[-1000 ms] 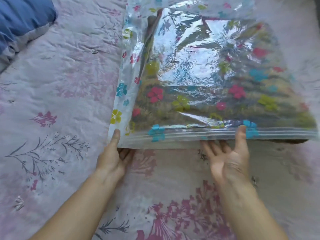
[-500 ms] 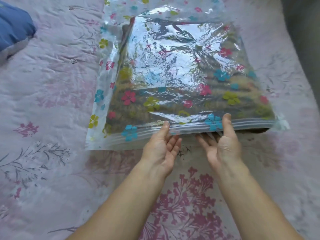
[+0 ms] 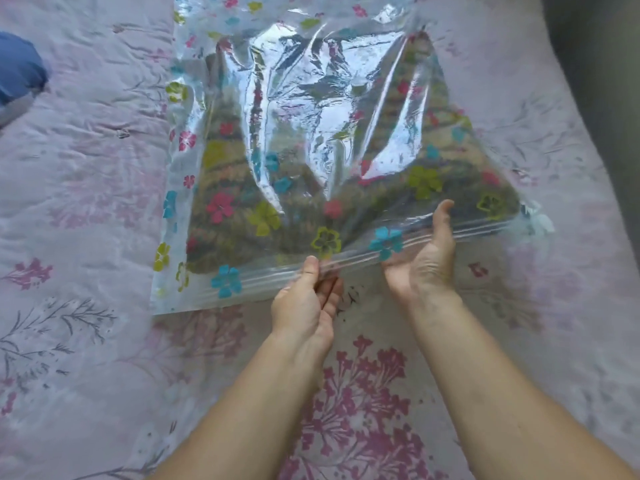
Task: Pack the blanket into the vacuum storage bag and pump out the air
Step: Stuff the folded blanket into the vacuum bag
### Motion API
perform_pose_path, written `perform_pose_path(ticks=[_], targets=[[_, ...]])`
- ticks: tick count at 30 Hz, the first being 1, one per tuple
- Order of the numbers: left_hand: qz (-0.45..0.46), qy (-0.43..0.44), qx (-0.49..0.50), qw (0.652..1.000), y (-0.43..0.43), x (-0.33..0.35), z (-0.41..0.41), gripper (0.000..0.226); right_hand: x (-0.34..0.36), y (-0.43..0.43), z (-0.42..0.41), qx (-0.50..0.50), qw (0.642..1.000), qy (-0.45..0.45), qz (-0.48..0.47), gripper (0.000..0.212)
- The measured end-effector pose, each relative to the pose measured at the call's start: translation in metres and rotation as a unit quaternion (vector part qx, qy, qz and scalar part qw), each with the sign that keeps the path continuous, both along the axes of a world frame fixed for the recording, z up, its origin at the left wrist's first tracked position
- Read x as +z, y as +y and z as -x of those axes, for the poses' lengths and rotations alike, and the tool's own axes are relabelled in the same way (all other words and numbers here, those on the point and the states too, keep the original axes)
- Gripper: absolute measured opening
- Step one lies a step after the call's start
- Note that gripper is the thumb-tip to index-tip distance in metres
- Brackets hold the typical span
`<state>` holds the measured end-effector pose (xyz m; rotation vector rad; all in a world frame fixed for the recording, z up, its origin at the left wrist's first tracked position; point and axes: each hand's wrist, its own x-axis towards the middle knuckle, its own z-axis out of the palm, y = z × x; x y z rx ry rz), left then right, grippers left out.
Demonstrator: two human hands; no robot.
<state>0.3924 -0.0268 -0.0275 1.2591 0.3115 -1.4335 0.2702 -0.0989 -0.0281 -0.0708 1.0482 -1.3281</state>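
A clear vacuum storage bag (image 3: 304,81) printed with coloured flowers lies on the bed, its zip strip (image 3: 263,277) along the near edge. Inside it sits a folded, striped olive-brown blanket (image 3: 235,209). My left hand (image 3: 306,299) pinches the zip strip near its middle, thumb on top and fingers under. To its right, my right hand (image 3: 424,252) grips the same strip, thumb over the plastic and fingers beneath. The strip is raised between my hands, and the film above it stands up in folds.
The bag rests on a pale pink bedspread (image 3: 86,202) with pink and grey floral print. A blue cushion (image 3: 19,69) lies at the far left edge. A dark grey strip (image 3: 602,64) runs along the right side of the bed.
My left hand slid from the bag's left corner to the middle of the zip strip. Both hands have lifted the strip, and the film has bunched into upright folds.
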Motion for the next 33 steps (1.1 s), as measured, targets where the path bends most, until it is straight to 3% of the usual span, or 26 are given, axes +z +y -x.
perform_pose_path(ticks=[6,14,18,22,28,33], targets=[[0.02,0.049,0.009,0.999,-0.012,0.003,0.021,0.015,-0.007,0.018,0.057,-0.04,0.999,-0.016,-0.023,0.046],[0.036,0.085,0.023,0.995,-0.038,0.013,0.065,0.011,0.01,-0.011,0.073,-0.036,0.999,-0.007,-0.031,0.09],[0.035,0.064,0.042,0.996,-0.033,0.006,0.062,0.014,0.014,-0.034,0.065,-0.003,0.997,-0.062,0.045,0.058],[0.039,0.052,0.045,0.997,-0.032,0.0,0.06,0.016,0.014,-0.045,0.066,0.016,0.993,-0.088,0.08,0.065],[0.043,0.038,0.029,0.998,-0.033,-0.005,0.058,0.019,-0.004,-0.031,0.123,-0.05,0.999,0.002,-0.003,0.054],[0.057,0.037,0.032,0.997,-0.035,-0.006,0.06,0.024,0.008,-0.056,0.127,-0.031,1.0,-0.002,-0.004,0.043]])
